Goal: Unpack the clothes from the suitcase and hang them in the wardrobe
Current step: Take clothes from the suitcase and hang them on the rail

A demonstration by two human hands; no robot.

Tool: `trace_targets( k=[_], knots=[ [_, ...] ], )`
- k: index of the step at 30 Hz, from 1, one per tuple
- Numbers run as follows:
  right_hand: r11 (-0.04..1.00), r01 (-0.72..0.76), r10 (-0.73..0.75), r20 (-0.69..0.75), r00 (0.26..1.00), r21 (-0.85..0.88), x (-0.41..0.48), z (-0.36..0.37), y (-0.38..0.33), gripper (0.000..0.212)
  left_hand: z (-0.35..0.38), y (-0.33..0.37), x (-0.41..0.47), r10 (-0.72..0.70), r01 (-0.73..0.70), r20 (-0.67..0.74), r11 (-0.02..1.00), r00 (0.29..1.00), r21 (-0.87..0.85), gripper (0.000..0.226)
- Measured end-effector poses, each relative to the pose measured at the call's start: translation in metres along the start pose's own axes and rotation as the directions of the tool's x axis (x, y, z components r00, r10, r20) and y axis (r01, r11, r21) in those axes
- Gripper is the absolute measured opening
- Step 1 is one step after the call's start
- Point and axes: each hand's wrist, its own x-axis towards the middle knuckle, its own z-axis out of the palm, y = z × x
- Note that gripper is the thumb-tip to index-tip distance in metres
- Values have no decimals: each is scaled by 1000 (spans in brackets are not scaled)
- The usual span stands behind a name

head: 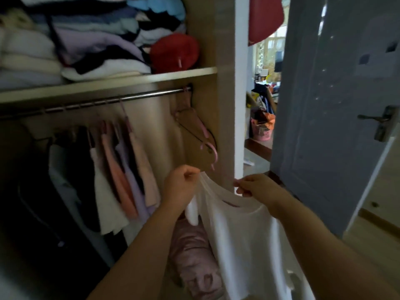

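White cotton hangs between two bare hands in front of an open wardrobe (225,105): a person holds a white T-shirt (244,230) up by its shoulders, neckline facing the camera. The left hand (181,185) is curled nearly closed, thumb and fingers pinching the shirt's left shoulder seam. The right hand (255,187) is likewise almost closed, its fingertips pinching the opposite shoulder, so the collar sags in a curve between them. The shirt's body drops straight down, covering part of a pink bundle (194,263) on the wardrobe floor. Above the hands a metal rail (97,102) runs under a wooden shelf (129,80) stacked with folded clothes (71,40) and a red item (174,53). Empty pink hangers (201,131) hang at the rail's right end, just above the left hand; pastel garments (123,176) hang further left. A grey door (337,105) stands open at right.
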Motion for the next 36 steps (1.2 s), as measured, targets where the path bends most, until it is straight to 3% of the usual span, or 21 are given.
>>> trace_targets(
  k=[8,12,18,24,36],
  knots=[
    [971,66,-70,11,997,232,54,80,-76,33,-74,-24,58,55,-51,-68,997,996,54,10],
    [953,68,-71,0,997,296,88,121,-108,15,-105,-34,98,63,-60,-99,998,993,37,18],
    [938,165,-170,-12,985,305,144,179,-151,21,-135,-54,165,110,-112,-162,994,981,1,15],
    [932,203,-197,-51,979,302,200,223,-186,22,-150,-75,227,129,-132,-110,991,986,-22,16],
    [954,156,-143,-68,987,255,272,279,-187,24,-169,-105,285,149,-153,-98,987,984,-38,14]
  ],
)
